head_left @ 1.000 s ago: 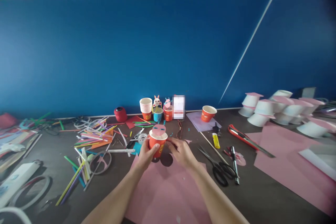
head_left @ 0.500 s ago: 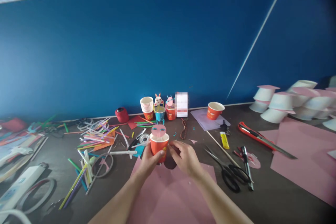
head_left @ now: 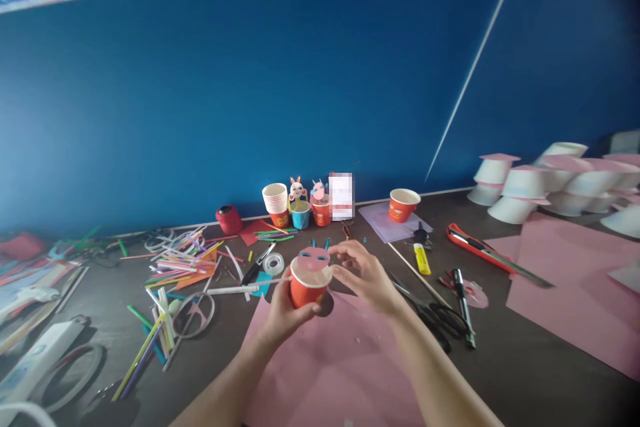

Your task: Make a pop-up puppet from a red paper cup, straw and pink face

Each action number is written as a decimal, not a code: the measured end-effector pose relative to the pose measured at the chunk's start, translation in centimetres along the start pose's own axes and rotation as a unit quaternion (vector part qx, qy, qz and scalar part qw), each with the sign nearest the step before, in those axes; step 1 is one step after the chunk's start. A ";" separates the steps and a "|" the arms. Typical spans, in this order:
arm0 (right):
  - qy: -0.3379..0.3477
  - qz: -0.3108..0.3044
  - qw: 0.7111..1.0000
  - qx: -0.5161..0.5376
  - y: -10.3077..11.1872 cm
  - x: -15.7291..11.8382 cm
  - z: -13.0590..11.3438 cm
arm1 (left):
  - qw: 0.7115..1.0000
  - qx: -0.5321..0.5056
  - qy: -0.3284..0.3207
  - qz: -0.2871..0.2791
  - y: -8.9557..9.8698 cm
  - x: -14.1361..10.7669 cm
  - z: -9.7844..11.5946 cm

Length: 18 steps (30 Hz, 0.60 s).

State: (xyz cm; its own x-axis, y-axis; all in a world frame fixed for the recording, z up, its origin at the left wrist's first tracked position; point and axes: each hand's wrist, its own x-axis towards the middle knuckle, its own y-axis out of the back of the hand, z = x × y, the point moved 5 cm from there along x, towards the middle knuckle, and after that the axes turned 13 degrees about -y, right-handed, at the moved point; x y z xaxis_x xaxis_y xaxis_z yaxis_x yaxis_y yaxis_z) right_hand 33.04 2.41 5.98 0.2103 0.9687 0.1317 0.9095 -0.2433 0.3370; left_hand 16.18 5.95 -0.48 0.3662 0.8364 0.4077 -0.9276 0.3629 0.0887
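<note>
My left hand (head_left: pixel 286 315) is wrapped round a red paper cup (head_left: pixel 304 292) with a white rim, holding it above the pink paper (head_left: pixel 330 360). A pink paper face (head_left: pixel 313 259) with blue eyes and two blue stalks on top stands at the cup's far rim. Beside its right edge is my right hand (head_left: pixel 361 275), thumb and fingers apart; whether the fingertips touch the face I cannot tell. Behind, a blue cup (head_left: pixel 301 216) bears a white rabbit-like face (head_left: pixel 297 189), and another red cup (head_left: pixel 321 213) carries a pink face (head_left: pixel 319 191).
Drinking straws (head_left: pixel 187 257), a tape roll (head_left: pixel 273 263) and red thread spool (head_left: pixel 229 219) lie leftward. To the right are scissors (head_left: pixel 435 313), a yellow glue tube (head_left: pixel 421 259), a red cutter (head_left: pixel 493 257) and stacked white cups (head_left: pixel 517 193). A blue partition (head_left: pixel 250 93) rises behind.
My right hand has risen from the cup's lower side to beside the pink face, its fingers spreading. The cup in my left hand now tilts more, and the view has shifted slightly.
</note>
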 end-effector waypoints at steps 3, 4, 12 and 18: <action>-0.010 -0.060 0.998 0.034 -0.5 -0.2 -0.2 | 0.998 0.003 -0.027 -0.056 -1.1 -0.1 1.6; -0.014 -0.070 0.996 0.046 -0.9 -0.4 -0.3 | 0.997 0.010 -0.038 -0.064 -1.3 -0.1 2.0; -0.031 -0.035 0.997 0.061 -1.9 -0.8 -0.6 | 0.992 0.045 -0.065 -0.096 -1.5 -0.3 1.9; -0.037 -0.055 0.995 0.070 -2.0 -0.9 -0.7 | 0.993 0.014 -0.042 -0.109 -1.7 -0.4 1.7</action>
State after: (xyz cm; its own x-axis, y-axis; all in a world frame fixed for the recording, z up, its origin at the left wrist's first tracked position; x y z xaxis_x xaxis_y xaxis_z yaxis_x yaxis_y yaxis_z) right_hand 30.73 2.02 5.84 0.1284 0.9913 0.0304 0.9684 -0.1320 0.2117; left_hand 17.49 4.28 0.74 0.5514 0.7016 0.4513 -0.8295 0.5185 0.2075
